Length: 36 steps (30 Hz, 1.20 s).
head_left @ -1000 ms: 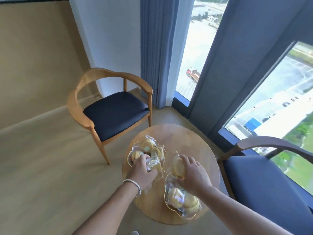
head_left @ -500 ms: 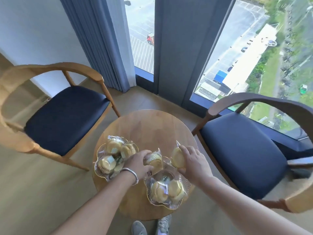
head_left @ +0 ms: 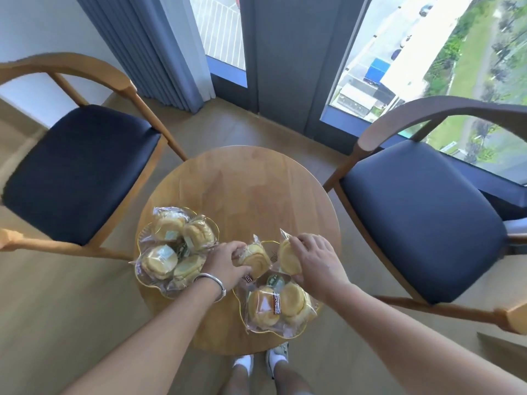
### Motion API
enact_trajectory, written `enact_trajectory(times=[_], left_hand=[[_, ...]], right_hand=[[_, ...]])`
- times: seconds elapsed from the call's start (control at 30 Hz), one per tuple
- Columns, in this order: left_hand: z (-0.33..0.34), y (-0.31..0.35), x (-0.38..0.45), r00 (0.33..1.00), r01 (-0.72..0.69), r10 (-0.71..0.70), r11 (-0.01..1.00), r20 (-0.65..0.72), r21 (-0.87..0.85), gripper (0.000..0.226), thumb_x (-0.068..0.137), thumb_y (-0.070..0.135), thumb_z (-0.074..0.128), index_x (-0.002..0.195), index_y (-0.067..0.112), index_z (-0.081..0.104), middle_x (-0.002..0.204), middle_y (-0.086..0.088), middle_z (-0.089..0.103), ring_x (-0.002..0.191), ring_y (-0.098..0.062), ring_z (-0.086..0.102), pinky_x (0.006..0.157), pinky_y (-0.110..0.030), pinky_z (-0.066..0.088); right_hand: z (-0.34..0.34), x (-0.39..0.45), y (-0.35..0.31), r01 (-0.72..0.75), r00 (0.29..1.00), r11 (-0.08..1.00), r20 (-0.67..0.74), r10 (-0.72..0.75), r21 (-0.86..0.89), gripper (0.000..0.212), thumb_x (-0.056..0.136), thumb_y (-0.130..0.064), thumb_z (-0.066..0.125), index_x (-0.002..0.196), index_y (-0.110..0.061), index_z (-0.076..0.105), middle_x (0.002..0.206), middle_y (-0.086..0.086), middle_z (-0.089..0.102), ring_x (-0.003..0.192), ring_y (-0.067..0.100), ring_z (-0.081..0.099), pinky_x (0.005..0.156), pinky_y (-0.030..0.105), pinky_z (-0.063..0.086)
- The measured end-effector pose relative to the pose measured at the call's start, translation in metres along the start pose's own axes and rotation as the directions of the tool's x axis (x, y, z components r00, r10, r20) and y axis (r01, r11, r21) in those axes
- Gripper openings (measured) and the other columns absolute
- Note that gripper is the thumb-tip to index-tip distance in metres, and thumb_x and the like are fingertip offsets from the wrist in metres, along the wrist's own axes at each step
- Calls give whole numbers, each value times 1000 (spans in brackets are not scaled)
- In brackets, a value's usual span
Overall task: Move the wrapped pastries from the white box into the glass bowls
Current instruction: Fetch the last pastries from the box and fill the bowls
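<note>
Two gold-rimmed glass bowls stand on a small round wooden table (head_left: 251,181). The left bowl (head_left: 141,236) holds several wrapped pastries (head_left: 171,223). The right bowl (head_left: 288,334) holds wrapped pastries (head_left: 263,306) in its near half. My left hand (head_left: 224,262), with a silver bangle on the wrist, grips a wrapped pastry (head_left: 255,259) over the right bowl's far edge. My right hand (head_left: 316,263) grips another wrapped pastry (head_left: 288,259) beside it, over the same bowl. No white box is in view.
A wooden chair with a dark blue seat (head_left: 82,169) stands left of the table, and another (head_left: 422,215) stands right. Floor-to-ceiling windows and blue curtains (head_left: 154,49) are behind. My feet (head_left: 261,362) show under the table's near edge.
The view has swung right and down, centring the table. My left hand carried its pastry from the left bowl across to the right bowl. My right hand kept its pastry over the right bowl.
</note>
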<state>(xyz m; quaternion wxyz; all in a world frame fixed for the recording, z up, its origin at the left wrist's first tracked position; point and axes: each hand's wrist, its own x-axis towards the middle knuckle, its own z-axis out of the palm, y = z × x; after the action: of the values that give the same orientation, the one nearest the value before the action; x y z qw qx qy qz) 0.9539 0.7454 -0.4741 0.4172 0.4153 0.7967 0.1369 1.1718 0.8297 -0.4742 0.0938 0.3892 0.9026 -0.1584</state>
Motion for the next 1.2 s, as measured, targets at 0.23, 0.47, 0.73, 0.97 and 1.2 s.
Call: enact_trajectory(times=[0.23,0.47,0.73,0.97,1.2], left_hand=[[16,-15,14,1000,3,-3,999,-2,45,54,70,34,76,119,29,56,95,13,51,88,-8,53,74,-23,41],[28,-22,19,999,-47,45,997,24,67,59,70,44,73,124,32,51,110,9,50,90,-9,52,79,-23,42],[33,-47,4,993,65,-65,998,102,7,80,76,58,66,143,35,28,141,2,42,125,-19,44,99,-33,38],[46,-43,8,995,45,-40,997,91,-56,52,88,40,62,134,38,38,121,8,61,92,-11,53,78,-27,42],[43,-37,21,999,-19,23,997,48,-68,51,88,27,64,134,34,43,120,3,62,102,-19,58,86,-32,46]], right_hand=[[27,19,1,84,994,992,82,-77,-93,77,82,-37,67,146,-19,27,141,4,39,132,25,33,116,46,17],[41,18,0,88,986,996,143,-84,-22,82,82,-48,63,146,-23,20,147,3,29,139,24,21,117,42,15],[39,20,9,-142,986,963,118,117,228,74,83,-46,65,145,-24,30,149,-1,33,138,17,28,107,33,36],[50,22,2,-87,996,982,37,82,169,55,82,-36,70,130,-22,47,129,0,49,126,20,41,93,31,46],[58,16,-2,-170,985,968,51,163,183,54,83,-42,67,128,-21,44,127,1,45,120,22,43,94,30,44]])
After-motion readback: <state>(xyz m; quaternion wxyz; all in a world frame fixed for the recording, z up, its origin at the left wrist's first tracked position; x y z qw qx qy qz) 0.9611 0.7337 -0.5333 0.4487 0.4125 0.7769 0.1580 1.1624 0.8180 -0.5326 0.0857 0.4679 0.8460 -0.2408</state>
